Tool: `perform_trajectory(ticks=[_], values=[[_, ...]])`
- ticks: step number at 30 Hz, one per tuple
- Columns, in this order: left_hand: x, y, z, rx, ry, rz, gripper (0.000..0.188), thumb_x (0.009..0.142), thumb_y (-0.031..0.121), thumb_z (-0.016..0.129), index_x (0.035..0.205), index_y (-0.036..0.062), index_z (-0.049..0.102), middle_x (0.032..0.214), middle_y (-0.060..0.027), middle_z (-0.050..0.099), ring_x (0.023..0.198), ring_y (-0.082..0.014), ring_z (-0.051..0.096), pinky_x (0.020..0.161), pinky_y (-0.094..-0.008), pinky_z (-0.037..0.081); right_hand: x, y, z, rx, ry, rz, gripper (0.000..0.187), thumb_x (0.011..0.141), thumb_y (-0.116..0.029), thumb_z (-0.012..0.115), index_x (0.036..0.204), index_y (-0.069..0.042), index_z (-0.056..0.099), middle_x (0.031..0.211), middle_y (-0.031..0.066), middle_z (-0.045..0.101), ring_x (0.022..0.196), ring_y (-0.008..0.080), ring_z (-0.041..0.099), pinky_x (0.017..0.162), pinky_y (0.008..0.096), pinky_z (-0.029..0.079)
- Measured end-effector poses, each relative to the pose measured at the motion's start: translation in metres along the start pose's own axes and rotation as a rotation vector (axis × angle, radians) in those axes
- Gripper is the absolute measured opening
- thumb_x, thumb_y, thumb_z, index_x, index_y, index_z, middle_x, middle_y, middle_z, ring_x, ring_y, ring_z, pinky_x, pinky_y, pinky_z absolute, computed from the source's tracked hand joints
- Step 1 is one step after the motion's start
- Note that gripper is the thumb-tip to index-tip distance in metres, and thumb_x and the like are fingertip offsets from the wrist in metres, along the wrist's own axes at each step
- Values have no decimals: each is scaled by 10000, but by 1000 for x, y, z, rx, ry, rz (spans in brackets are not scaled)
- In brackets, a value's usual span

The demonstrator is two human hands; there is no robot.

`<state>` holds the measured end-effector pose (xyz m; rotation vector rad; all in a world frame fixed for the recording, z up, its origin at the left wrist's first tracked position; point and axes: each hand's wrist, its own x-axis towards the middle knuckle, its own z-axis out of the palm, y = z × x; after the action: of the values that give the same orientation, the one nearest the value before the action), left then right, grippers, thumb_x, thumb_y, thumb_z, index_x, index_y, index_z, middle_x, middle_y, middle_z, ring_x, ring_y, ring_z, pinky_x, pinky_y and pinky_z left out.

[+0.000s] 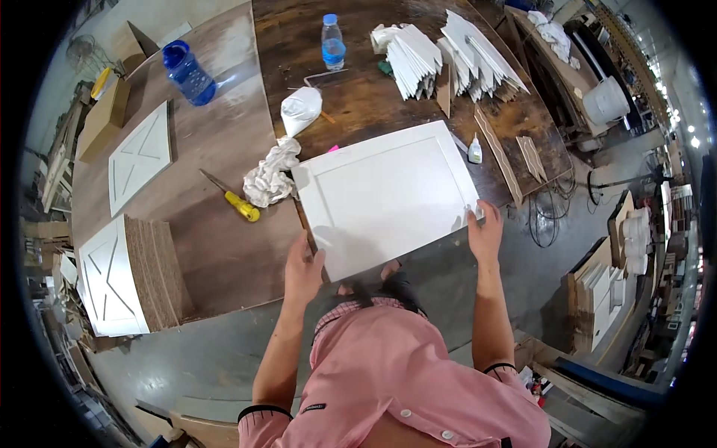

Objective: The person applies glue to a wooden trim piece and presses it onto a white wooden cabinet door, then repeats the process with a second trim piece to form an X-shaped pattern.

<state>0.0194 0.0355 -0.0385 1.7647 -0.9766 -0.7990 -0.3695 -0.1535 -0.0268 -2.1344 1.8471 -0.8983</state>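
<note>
I'm viewing a workshop | stacked panels (133, 278), desk's (224, 272) near left corner | yellow-handled screwdriver (242, 207) | white slats (413, 63) toward right edge

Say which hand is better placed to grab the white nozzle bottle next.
Probably the right hand: it holds the white panel near its right corner, closer to the nozzle bottle than the left hand.

No wording can be read with certainty. The pink shirt (373, 358) bears a small dark tag (313, 408) (its pale lettering is too tiny to make out), and the blue jug (187, 69) shows faint, illegible pale markings.
</note>
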Motion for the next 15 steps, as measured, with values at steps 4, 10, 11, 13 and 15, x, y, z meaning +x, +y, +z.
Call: perform_trajectory(ticks=[4, 10, 11, 13, 15], values=[[-5, 3, 34, -53, 15, -123, 618, 991, 109, 683, 1534, -59, 441, 1429, -252, 601, 1305, -352, 600, 1077, -418, 483, 7, 15, 8, 127, -97, 108, 365, 930, -167, 732, 1267, -35, 681, 1257, 187, 692, 1143, 399, 638, 1004, 465, 501], [-17, 19, 62, 174, 246, -167, 632, 993, 145, 680, 1545, -42, 433, 1537, -264, 510, 1431, -393, 502, 1172, -429, 416, 18, 11, -8, 40, -242, 49, 303, 925, -152, 729, 1222, -90, 717, 1199, 157, 699, 1045, 370, 665, 931, 463, 527], [-16, 22, 64, 224, 232, -161, 635, 993, 156, 679, 1544, -40, 432, 1545, -267, 501, 1448, -406, 483, 1187, -436, 403, 21, 16, -11, 62, -270, 38, 303, 925, -152, 729, 1222, -90, 717, 1199, 157, 699, 1045, 370, 665, 931, 463, 527], [-15, 23, 65, 217, 270, -188, 635, 984, 162, 683, 1536, -36, 440, 1546, -273, 493, 1448, -428, 472, 1194, -448, 393, 29, 26, -17, 46, -354, -29, 315, 924, -124, 748, 1234, -79, 719, 1145, 127, 680, 987, 308, 673, 852, 397, 547], [-14, 23, 62, 264, 236, -207, 626, 974, 166, 689, 1518, -38, 455, 1544, -277, 486, 1433, -437, 477, 1180, -451, 406, 36, 32, -16, 68, -455, 24, 330, 930, -124, 745, 1256, -87, 708, 1092, 118, 668, 949, 297, 669, 846, 391, 550]])
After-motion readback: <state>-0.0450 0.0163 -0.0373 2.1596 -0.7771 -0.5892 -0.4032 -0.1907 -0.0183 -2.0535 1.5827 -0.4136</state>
